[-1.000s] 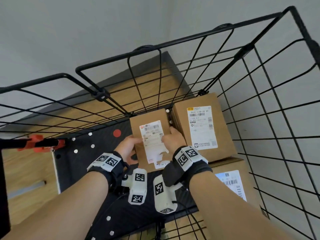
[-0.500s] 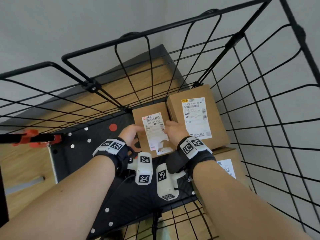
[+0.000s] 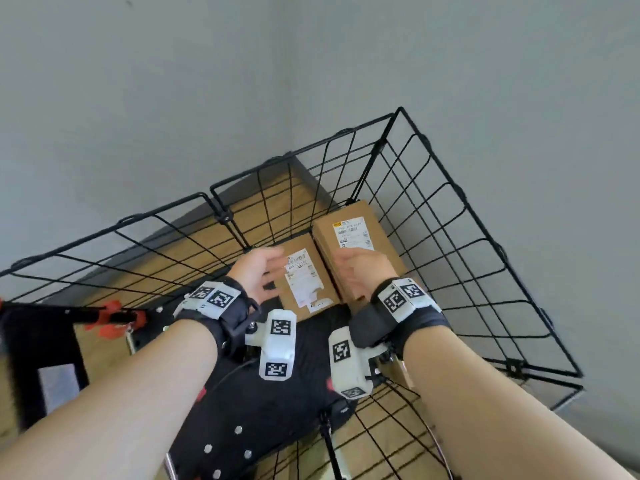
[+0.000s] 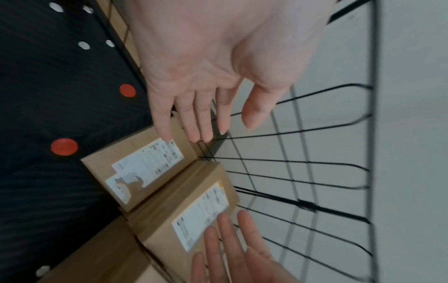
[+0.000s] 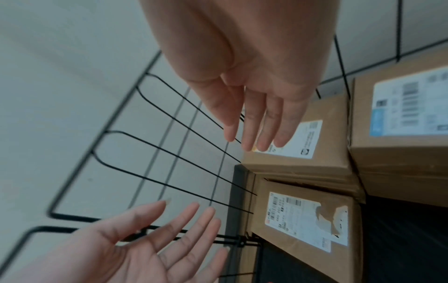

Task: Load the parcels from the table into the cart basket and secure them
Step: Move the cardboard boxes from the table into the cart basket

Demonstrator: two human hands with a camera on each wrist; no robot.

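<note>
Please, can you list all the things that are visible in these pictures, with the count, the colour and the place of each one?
parcels: three, brown cardboard with white labels, inside the basket along its far and right sides.
cart basket: one, black wire, around the parcels.
cart base: one, black with silver studs and red dots, under the parcels.
clamp: one, orange, at left.
left hand: open, above the parcel with the torn label.
right hand: open, above the neighbouring parcel.

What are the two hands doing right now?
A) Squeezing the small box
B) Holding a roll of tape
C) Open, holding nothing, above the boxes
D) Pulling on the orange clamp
C: the left hand and the right hand both show straight, spread fingers holding nothing, above the small box lying in the wire basket.
</note>
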